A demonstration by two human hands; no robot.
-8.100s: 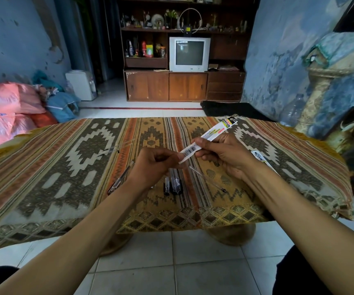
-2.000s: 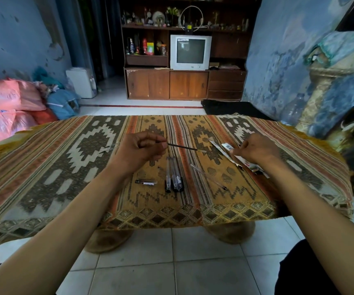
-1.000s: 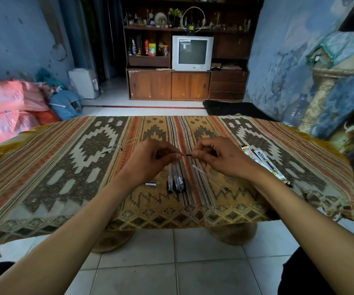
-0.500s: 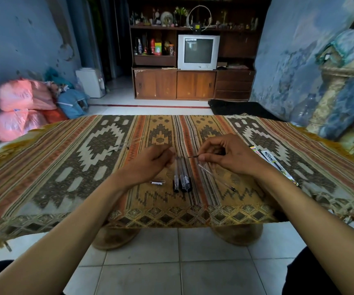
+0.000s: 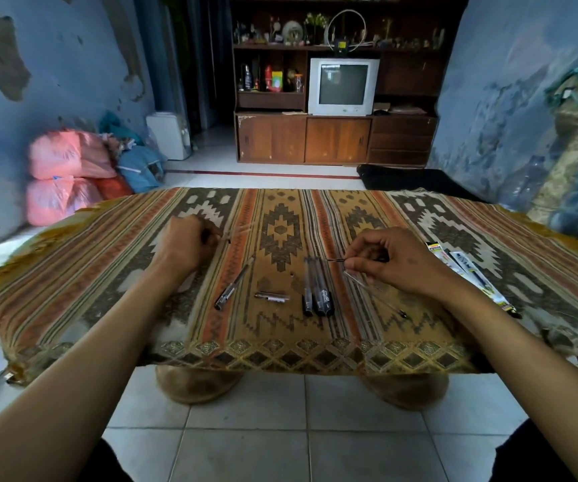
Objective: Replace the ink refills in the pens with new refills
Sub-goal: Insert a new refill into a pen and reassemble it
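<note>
My right hand (image 5: 390, 264) pinches a thin dark ink refill (image 5: 336, 260) just above the patterned tablecloth (image 5: 280, 349). Under that hand lies a clear pen barrel (image 5: 374, 293). Three black pens (image 5: 317, 292) lie side by side in the middle. To their left are a loose cap (image 5: 272, 296) and another pen (image 5: 233, 287). My left hand (image 5: 185, 247) is out at the back left, fingers curled by the end of a clear tube (image 5: 242, 229). Blur hides whether it grips the tube. Refill packets (image 5: 468, 273) lie at the right.
The low table stands on a tiled floor (image 5: 246, 429). Pink bags (image 5: 61, 175) are piled against the left wall. A cabinet with a television (image 5: 341, 87) is at the back. A stone pedestal (image 5: 569, 175) stands at the right.
My left hand let go of the refill and moved left and back to the clear tube. My right hand keeps the refill. The packet was laid down at the right earlier.
</note>
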